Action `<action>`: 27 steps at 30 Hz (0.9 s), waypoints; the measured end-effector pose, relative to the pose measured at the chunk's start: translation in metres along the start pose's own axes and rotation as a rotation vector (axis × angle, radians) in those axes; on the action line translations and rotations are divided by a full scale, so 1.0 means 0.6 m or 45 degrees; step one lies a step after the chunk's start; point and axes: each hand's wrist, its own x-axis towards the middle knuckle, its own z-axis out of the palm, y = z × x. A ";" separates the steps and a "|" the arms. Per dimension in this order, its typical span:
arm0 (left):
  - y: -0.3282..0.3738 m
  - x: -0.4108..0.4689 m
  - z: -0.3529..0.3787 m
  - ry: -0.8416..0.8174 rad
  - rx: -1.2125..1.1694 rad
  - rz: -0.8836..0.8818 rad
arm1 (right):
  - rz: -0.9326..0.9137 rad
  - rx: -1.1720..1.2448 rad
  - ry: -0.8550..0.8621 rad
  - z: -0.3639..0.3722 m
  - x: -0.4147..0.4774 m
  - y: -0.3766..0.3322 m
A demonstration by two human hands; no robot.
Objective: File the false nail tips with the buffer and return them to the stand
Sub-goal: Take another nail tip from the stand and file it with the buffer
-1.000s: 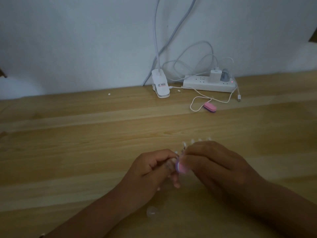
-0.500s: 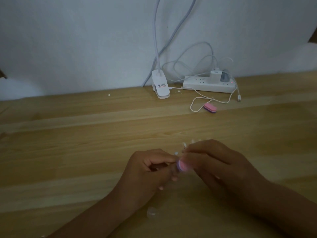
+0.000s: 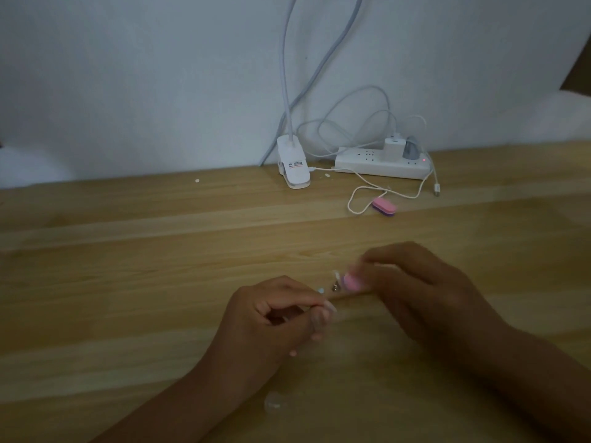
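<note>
Left hand held what appeared to be a pale, translucent plastic false nail tip in a curled pinch, low over the wooden table; right hand gripped a pink foam buffer block just beside it. Tip judged light, thin, springy, slippery: best pinched at its side edges.

Left hand and right hand close together, fingers curled in pinches
</note>
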 end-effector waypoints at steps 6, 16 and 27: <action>0.003 0.001 0.001 0.007 0.119 0.055 | 0.008 0.368 -0.032 0.003 -0.001 -0.042; 0.005 0.000 0.001 -0.006 0.048 -0.014 | 0.003 0.230 0.027 0.004 -0.013 -0.032; 0.005 -0.003 0.004 -0.009 0.064 -0.059 | -0.019 0.221 -0.026 0.006 -0.009 -0.034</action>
